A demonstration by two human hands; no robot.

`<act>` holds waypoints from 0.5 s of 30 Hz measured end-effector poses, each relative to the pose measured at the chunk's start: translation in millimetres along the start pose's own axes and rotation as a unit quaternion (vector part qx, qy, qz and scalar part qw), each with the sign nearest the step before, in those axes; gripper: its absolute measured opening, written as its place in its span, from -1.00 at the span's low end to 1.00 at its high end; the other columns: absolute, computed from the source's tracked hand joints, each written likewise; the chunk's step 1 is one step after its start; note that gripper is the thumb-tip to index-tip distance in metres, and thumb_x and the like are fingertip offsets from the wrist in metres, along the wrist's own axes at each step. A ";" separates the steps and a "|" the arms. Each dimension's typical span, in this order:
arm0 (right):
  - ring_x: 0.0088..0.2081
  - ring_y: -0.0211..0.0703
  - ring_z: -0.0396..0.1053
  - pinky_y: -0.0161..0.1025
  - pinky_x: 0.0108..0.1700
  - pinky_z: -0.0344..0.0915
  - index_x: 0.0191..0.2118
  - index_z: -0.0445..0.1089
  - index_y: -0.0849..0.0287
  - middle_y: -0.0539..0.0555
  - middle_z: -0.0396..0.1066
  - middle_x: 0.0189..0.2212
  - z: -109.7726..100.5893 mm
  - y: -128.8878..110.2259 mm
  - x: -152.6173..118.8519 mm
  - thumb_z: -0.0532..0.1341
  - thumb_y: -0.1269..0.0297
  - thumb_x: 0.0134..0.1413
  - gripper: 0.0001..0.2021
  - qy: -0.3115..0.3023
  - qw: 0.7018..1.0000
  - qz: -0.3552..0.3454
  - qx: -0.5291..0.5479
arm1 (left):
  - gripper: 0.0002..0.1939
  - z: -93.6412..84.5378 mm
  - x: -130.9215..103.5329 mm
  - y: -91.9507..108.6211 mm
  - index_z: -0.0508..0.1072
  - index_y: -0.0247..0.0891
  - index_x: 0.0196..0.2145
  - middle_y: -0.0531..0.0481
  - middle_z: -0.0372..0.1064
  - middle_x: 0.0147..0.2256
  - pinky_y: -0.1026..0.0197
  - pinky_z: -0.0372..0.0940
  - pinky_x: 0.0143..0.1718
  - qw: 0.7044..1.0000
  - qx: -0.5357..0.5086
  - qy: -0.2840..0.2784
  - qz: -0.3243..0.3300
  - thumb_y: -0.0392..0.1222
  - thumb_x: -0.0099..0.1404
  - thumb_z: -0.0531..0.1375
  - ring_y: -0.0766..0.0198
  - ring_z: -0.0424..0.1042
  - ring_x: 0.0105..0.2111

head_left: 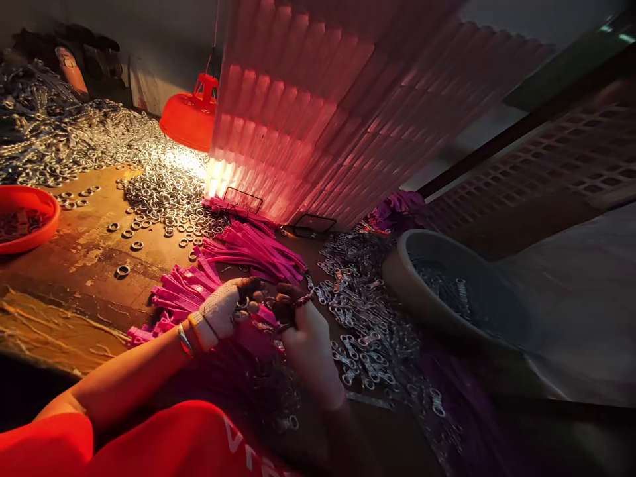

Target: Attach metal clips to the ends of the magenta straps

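Note:
My left hand (221,315), in a pale glove with dark fingertips, curls round a few metal rings (242,315) in front of me. Close beside it, my right hand (309,341) is closed, its darkened fingertips meeting the left ones. A short pink strap (264,317) shows between the hands and runs to the right fingers; its exact grip is partly hidden in shadow. Under and behind both hands lie bundles of pink straps (253,248). To the right of my right hand spreads a heap of metal swivel clips (365,351).
Loose rings (169,192) are piled under a red hanging lamp (189,119). A larger metal heap (54,136) stands at far left, above an orange bowl (53,222). A ribbed translucent panel (298,126) rises behind the straps. At right sits a grey basin (405,265) holding clips.

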State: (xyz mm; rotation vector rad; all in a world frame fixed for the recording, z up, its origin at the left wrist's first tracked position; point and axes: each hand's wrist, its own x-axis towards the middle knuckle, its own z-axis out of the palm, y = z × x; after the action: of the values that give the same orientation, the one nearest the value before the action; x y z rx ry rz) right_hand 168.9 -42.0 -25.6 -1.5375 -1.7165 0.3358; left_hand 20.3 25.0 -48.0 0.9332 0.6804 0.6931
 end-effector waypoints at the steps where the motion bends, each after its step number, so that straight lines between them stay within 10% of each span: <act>1: -0.12 -0.09 0.44 -0.16 -0.05 0.37 0.02 0.39 0.13 0.12 0.51 -0.14 -1.8 -0.8 0.1 0.08 0.47 0.06 -0.61 -0.008 1.000 0.017 0.011 | -0.77 -1.3 -2.5 0.4 0.39 -0.27 -0.38 0.08 0.23 -0.58 0.37 -0.08 -0.74 1.000 -0.001 -0.010 -0.004 -0.03 0.26 0.16 0.45 0.08 -0.70; 9: -0.19 -0.09 0.40 -0.22 -0.16 0.28 -0.13 0.40 0.18 0.13 0.48 -0.22 7.5 -1.7 -8.5 0.07 0.51 -0.05 -0.66 -0.099 0.992 0.055 -0.060 | -0.79 -4.4 -15.3 -3.5 0.29 -0.25 -0.41 0.16 0.17 -0.62 0.41 -0.04 -0.71 0.992 0.116 -0.034 0.021 -0.07 0.30 0.14 0.48 0.09 -0.71; 15: -0.47 -0.14 0.24 -0.22 -0.41 -0.05 -0.50 0.31 0.17 0.11 0.37 -0.51 11.0 -5.9 -12.8 0.15 0.42 -0.08 -0.94 -0.009 0.950 -0.001 -0.312 | -0.75 10.6 -6.0 10.4 0.22 -0.23 -0.46 0.18 0.09 -0.65 0.41 -0.07 -0.74 0.994 0.087 -0.021 -0.057 -0.06 0.24 0.17 0.47 0.02 -0.72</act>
State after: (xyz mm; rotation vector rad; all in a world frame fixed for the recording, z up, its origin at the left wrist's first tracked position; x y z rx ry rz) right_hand 156.4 -51.9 -33.7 -1.9705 -1.9467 -0.2271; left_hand 22.6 19.7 -33.1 1.0572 0.7588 0.5181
